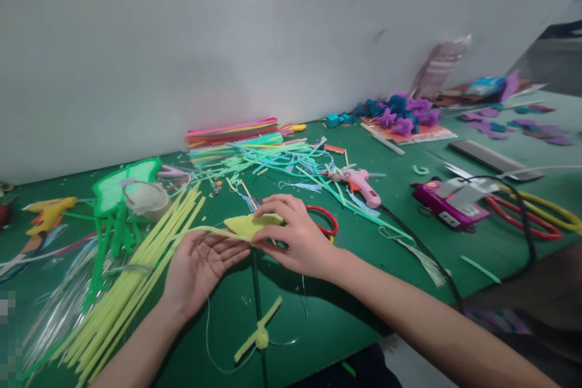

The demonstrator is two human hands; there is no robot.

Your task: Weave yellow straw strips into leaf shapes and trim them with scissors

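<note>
A flat yellow fuzzy piece [248,225], pointed at its left end, is pinched between the thumb and fingers of my right hand [291,233]. From it a yellow strip runs left across the top of my left hand [207,264]. That hand lies palm up below the piece, fingers stretched out, their tips close to the piece's lower edge. A thin clear thread hangs from my left hand down to the table. Nearer me lies a small yellow knot with two short arms [261,337]. Red-handled scissors [326,218] are partly hidden behind my right hand.
Yellow fuzzy stems [136,279] lie in a bundle at left, near a green winged shape [125,185] and a yellow glue gun [50,215]. Coloured stems [236,139] lie at the back. A pink glue gun [361,185] trails a black cord; a purple device [448,203] sits right.
</note>
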